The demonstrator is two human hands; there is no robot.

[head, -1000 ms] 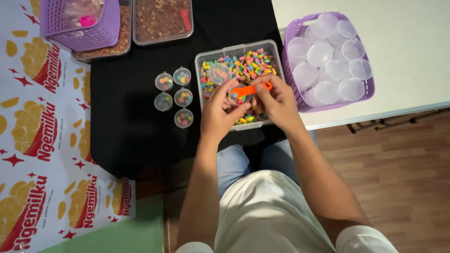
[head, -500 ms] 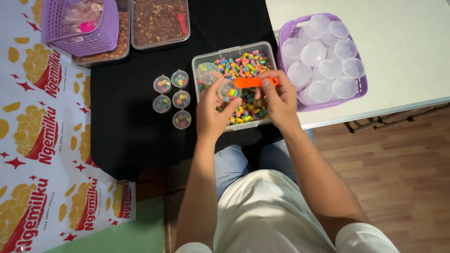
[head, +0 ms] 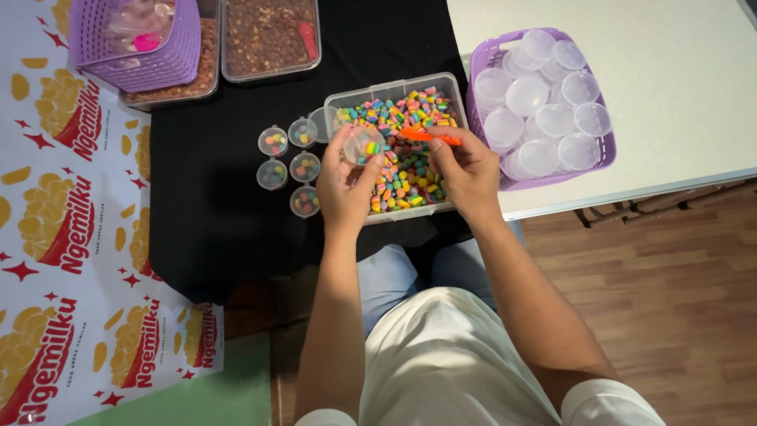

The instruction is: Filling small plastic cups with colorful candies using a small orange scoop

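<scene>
Your left hand [head: 344, 185] wraps its fingers around a small clear cup [head: 361, 144], tilted over the candy tub [head: 394, 95], so spills from the orange scoop [head: 426, 136] pinched in your right hand [head: 467, 172] fall back in.

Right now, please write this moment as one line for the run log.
left hand: holds small clear cup | right hand: holds orange scoop | both over candy tub | filled cups at left

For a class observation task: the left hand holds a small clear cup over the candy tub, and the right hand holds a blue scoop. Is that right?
Not quite. The head view shows the scoop in the right hand is orange, not blue. The left hand does hold a small clear cup over the candy tub.
</scene>
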